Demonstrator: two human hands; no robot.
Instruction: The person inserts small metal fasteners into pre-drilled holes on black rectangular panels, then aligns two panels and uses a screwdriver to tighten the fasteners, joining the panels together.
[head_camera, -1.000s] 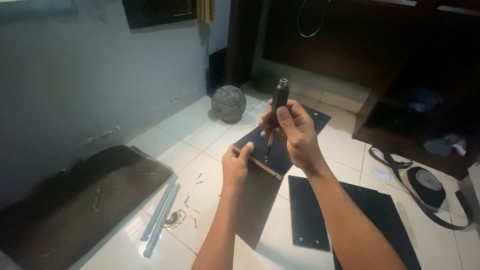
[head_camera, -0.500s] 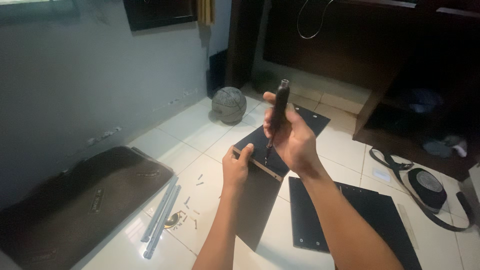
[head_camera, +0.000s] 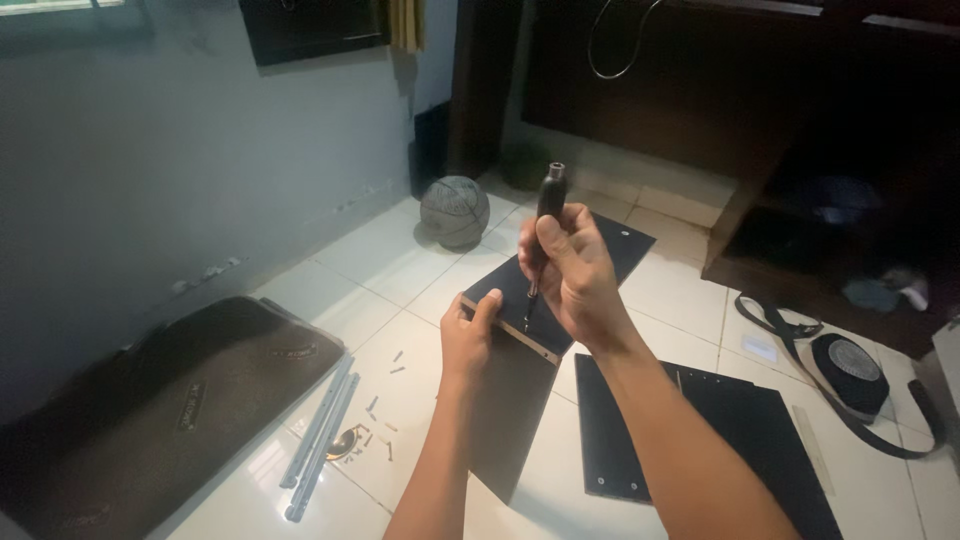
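My right hand (head_camera: 575, 275) grips a dark-handled screwdriver (head_camera: 548, 200), held almost upright with its tip down on the top edge of a dark wooden panel (head_camera: 515, 415). The panel stands on edge on the tiled floor. My left hand (head_camera: 468, 335) grasps that panel's upper left corner, thumb on the near face. Behind it, another dark panel (head_camera: 630, 250) lies flat on the floor.
A flat dark panel (head_camera: 730, 440) lies at right. Metal rails (head_camera: 320, 430) and several loose screws (head_camera: 385, 405) lie at left beside a dark mat (head_camera: 150, 410). A grey ball (head_camera: 455, 212) sits near the wall. A black strapped item (head_camera: 850, 365) lies far right.
The screwdriver and my right hand have shifted slightly and turned on the panel's edge. My left hand has stayed on the corner.
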